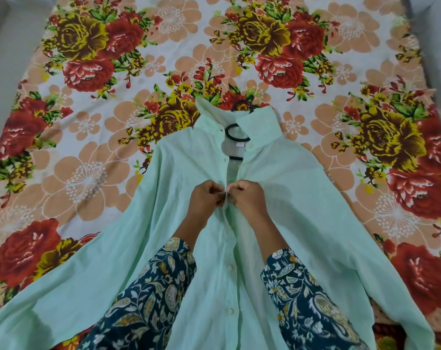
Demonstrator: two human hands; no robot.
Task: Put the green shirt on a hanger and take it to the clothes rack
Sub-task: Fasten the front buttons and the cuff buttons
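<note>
Sleeves (148, 294) were stretched over the green shirt (302, 210), spread on the bed (88, 173) around its hanger (233, 133). The left hand (206, 198) and right hand (247, 198) were each pinched in a grip on its front edges (seemingly buttoning, to keep it hung).

A home bedroom, it seems: a big floral bedsheet (93, 157) (red roses, peach blossoms) lies spread flat.

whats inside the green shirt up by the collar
A black hanger shows through the open neck of the green shirt, hook above the collar. Its shoulder arms are covered by fabric.
</note>
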